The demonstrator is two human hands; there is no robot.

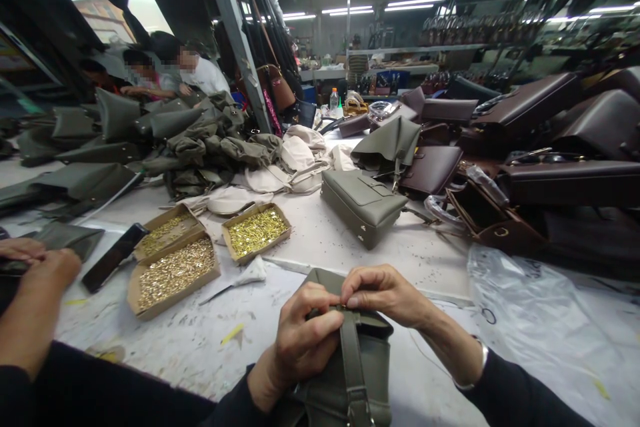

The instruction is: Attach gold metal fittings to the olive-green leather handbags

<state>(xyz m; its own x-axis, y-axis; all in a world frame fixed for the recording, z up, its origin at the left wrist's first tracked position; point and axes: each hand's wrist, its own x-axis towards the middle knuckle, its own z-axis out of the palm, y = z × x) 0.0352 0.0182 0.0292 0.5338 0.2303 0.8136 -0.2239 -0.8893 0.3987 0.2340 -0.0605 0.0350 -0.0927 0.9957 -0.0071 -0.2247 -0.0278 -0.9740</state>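
Observation:
A dark olive handbag lies close in front of me, its strap running down toward my body. My left hand grips the bag near its top edge, fingers curled over the strap end. Thumb and forefinger of my right hand pinch at the same spot, at a small piece of hardware mostly hidden by the fingertips. Left of the bag, an awl with a whitish handle rests on the table. Cardboard trays of small gold metal fittings and gold pieces stand beyond it.
A co-worker's hands work at the far left, beside a black phone. Ahead sits another olive bag. Brown bags pile up at right, above clear plastic. Olive bag pieces heap at back left, with people behind.

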